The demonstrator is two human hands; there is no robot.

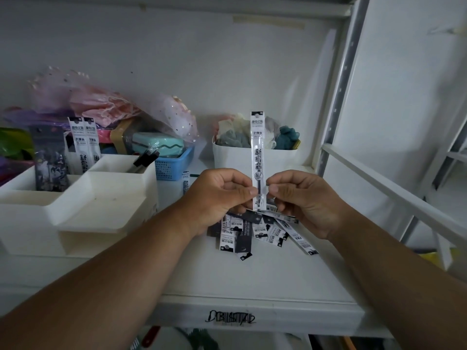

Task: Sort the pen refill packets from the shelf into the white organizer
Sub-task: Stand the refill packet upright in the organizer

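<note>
Two white packets [83, 145] already stand in our organizer [75, 198]; our left hand [217, 195] and right hand [300, 198] pinch one packet [257, 147] upright, and the pile [262, 231] remains.

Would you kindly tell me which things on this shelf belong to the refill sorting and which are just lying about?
Belongs to the job:
- refill packet, held upright, pinched by left hand and right hand
- loose packets on the shelf
- white organizer, packets already standing in it

Just lying about:
- blue basket
- white tub of fabric items
- pink mesh bags
</note>
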